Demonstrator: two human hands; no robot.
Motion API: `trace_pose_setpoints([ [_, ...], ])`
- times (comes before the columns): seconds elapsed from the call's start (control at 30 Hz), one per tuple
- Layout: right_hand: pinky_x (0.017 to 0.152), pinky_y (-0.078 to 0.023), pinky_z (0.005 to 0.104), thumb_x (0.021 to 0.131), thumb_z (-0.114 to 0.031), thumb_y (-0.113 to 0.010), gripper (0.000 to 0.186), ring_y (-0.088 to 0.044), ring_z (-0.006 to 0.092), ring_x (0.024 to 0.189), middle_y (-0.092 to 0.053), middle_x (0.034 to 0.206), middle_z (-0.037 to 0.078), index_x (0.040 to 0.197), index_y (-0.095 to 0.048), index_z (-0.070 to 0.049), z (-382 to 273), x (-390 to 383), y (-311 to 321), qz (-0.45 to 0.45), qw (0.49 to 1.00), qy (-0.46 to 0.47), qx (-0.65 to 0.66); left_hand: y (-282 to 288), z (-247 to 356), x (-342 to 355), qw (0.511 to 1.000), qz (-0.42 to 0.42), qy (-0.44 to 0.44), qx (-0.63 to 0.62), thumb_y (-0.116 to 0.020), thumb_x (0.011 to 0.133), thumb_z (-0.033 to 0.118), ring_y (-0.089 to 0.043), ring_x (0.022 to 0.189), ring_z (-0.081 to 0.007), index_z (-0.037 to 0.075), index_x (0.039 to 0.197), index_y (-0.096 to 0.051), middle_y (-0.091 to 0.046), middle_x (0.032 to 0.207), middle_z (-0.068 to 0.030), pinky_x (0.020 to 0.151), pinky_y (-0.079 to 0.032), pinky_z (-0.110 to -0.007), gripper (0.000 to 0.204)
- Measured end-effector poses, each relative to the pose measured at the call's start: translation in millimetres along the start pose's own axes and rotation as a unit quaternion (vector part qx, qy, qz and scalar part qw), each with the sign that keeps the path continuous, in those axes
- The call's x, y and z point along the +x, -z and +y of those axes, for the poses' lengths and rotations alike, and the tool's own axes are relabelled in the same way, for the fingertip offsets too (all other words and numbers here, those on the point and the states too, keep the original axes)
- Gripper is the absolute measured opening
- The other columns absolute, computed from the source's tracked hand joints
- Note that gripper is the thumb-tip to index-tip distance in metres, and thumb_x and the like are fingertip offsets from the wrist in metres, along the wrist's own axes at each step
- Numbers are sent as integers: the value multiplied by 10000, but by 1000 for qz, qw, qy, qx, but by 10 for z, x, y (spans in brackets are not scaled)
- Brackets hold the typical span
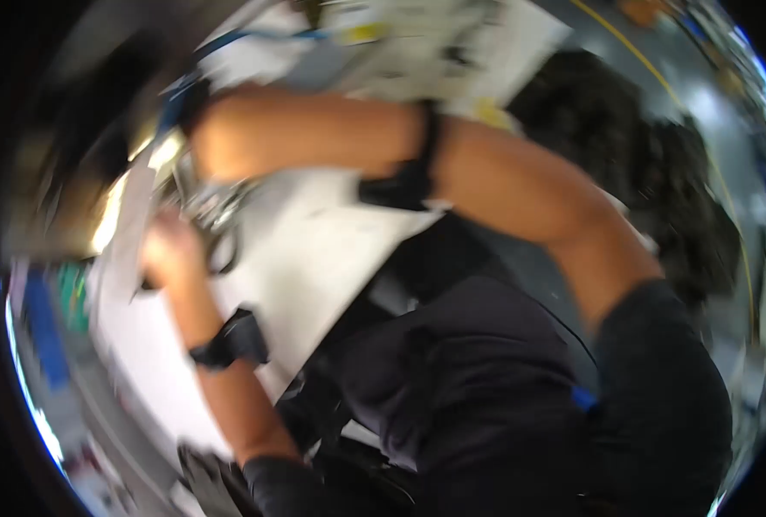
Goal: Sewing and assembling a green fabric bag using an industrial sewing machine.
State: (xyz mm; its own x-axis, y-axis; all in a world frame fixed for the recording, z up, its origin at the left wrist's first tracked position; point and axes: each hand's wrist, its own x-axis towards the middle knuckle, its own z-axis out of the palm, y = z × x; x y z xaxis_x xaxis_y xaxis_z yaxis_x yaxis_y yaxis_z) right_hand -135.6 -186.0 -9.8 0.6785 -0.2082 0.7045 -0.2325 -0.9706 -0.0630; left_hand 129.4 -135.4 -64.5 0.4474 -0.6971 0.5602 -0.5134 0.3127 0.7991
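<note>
The picture is smeared by motion. My left hand (172, 246) is low at the side of a metal machine part (206, 211) on a white work table (297, 250); its fingers are too blurred to read. My right forearm stretches leftward across the table, with my right hand (215, 133) up at the dark body of what looks like a machine (99, 112), beside a small bright lamp (163, 151). Its fingers are hidden or smeared. A black band (409, 172) is on each forearm.
A pile of dark cloth (598, 121) lies at the upper right, beside a grey floor with a yellow line. A blue tube (228, 43) runs along the top. Blue and green items (43, 319) stand at the far left. My dark-clothed lap is below the table edge.
</note>
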Motion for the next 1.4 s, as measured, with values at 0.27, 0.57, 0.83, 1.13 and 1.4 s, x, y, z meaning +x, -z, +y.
trace_pose_setpoints([
  [0.27,1190,-311,580,948,-610,-525,637,-562,337,1319,-647,1380,135,1418,-614,-190,-311,542,209,-46,956,-253,140,0,734,229,927,-76,75,-360,-610,976,225,-639,1113,-283,-37,1226,-632,-682,1219,-165,1007,-510,-414,363],
  [0.57,898,-526,486,893,-351,-655,337,-689,382,1032,-747,1056,188,1042,-740,-61,-157,41,447,-66,948,-282,130,-373,1090,-179,904,34,99,-415,-495,1043,272,-656,1150,-379,-41,1261,-582,-652,1274,-197,959,-559,-570,392],
  [0.83,853,-541,433,945,-266,-651,229,-709,339,960,-743,996,176,999,-728,-58,-131,71,421,-44,952,-270,137,-257,1277,-377,883,44,114,-453,-537,1066,224,-688,1130,-344,-93,1202,-545,-650,1255,-219,973,-589,-526,345],
  [1.13,1228,-188,550,938,-448,-582,373,-648,232,1195,-765,1110,51,1143,-768,-199,-98,57,428,-176,913,-323,176,-381,1230,-626,864,66,156,-474,-554,1076,264,-700,1098,-344,-101,1182,-542,-656,1225,-240,939,-598,-521,381],
  [1.4,1207,-213,597,971,-401,-513,374,-608,238,1265,-728,1236,66,1206,-737,-214,-124,135,420,-212,927,-282,126,-382,1113,-432,856,67,170,-483,-581,1066,208,-685,1101,-219,-26,1209,-618,-683,1221,-110,995,-543,-378,276],
])
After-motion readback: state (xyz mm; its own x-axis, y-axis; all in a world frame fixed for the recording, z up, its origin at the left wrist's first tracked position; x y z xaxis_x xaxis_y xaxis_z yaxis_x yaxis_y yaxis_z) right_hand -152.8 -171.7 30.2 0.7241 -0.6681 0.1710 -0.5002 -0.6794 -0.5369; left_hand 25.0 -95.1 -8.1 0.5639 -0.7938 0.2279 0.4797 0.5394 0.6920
